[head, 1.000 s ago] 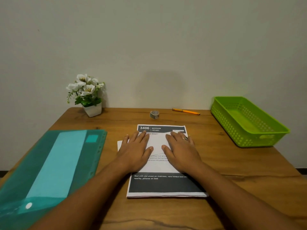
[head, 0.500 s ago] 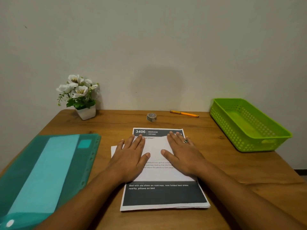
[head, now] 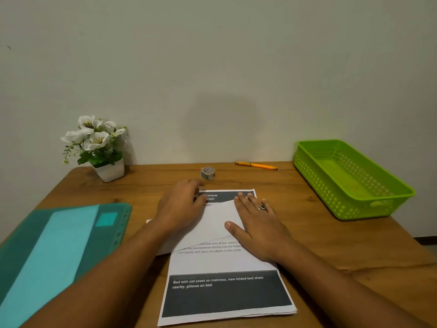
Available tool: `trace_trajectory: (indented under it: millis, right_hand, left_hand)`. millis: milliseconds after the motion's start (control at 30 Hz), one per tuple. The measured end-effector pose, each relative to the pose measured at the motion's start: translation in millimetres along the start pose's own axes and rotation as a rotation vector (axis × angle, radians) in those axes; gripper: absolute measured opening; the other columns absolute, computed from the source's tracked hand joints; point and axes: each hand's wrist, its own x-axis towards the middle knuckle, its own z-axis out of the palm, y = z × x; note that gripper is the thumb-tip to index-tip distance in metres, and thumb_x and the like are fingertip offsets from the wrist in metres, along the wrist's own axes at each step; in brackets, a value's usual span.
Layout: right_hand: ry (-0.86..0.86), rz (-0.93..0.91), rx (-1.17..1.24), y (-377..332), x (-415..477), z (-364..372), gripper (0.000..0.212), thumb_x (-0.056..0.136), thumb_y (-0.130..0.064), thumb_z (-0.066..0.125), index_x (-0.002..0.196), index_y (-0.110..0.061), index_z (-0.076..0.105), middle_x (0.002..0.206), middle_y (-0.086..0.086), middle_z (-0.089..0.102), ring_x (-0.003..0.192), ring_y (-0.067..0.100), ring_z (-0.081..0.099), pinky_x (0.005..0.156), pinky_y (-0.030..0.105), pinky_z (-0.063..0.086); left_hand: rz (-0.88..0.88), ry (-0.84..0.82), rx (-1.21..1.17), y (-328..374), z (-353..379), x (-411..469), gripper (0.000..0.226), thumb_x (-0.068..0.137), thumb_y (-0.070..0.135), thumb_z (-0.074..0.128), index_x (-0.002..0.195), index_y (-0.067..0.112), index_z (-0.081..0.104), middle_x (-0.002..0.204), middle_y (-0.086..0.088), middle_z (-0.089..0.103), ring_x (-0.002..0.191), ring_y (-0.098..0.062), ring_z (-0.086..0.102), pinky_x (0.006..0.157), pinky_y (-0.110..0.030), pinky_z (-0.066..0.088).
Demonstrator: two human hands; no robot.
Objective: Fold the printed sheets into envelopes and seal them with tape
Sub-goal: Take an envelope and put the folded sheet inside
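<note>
Folding seems done, sealing next. The right hand [head: 257, 224] presses flat on the folded sheet [head: 214, 224] (atop the printed stack [head: 224, 294]) on the bench [head: 331, 247]. The left hand [head: 181, 204], loose and empty, hovers near the tape roll [head: 207, 173] at 12 o'clock, which wants pinching up.

Both bare forearms reach forward from the lower corners, converging slightly, the left hand [head: 182, 205] palm down with fingers loosely extended and blurred at the tips, the right hand [head: 259, 224] flat, palm down, fingers straight, thumb splayed leftward.
</note>
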Motion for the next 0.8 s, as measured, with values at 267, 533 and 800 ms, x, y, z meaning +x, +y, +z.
trace_trajectory:
  millis: [267,533,800]
  right_hand:
    - [0.02,-0.004,0.029,1,-1,1,0.083,0.101,-0.072,0.012,0.167,-0.023,0.002,0.174,-0.005,-0.003,0.16,0.015,-0.007,0.13,0.047,-0.002]
    - [0.036,0.001,0.036,2,-1,1,0.082,0.101,-0.072,0.014,0.167,-0.023,0.005,0.174,-0.004,0.0,0.16,0.016,-0.003,0.13,0.047,-0.001]
    - [0.036,-0.002,0.031,1,-2,1,0.083,0.101,-0.072,0.015,0.167,-0.023,0.006,0.174,-0.004,0.002,0.16,0.017,-0.001,0.13,0.046,0.0]
  left_hand:
    - [-0.105,0.046,0.042,14,22,67,0.024,0.1,0.04,0.055,0.121,0.031,0.063,0.121,0.003,0.067,0.107,-0.024,0.063,0.075,-0.036,0.048]
    - [-0.065,0.132,0.023,14,17,53,0.029,0.094,0.058,0.058,0.098,0.03,0.062,0.099,0.009,0.066,0.088,-0.02,0.062,0.065,-0.034,0.047]
    - [0.018,0.235,-0.007,25,-4,2,0.029,0.094,0.054,0.059,0.082,0.028,0.063,0.083,0.014,0.064,0.076,-0.013,0.059,0.054,-0.028,0.041]
